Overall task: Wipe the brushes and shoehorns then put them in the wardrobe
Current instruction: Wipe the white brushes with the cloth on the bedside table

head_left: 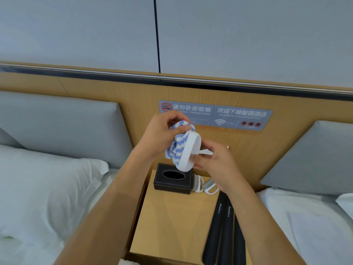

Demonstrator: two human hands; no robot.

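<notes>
Cloth [176, 142] bunched in my left hand [156, 135] presses against the back of the white brush [190, 152], which my right hand [215, 161] pinches by its handle, held up above the bedside table [172, 222]. The brush's long axis tilts from near-left to far-right. Two more white brushes [203, 185] lie just right of the tissue box [172, 178], below my right hand, the nearer one. Two black shoehorns [223, 224] run lengthwise along the table's right edge, pointing away from me.
</notes>
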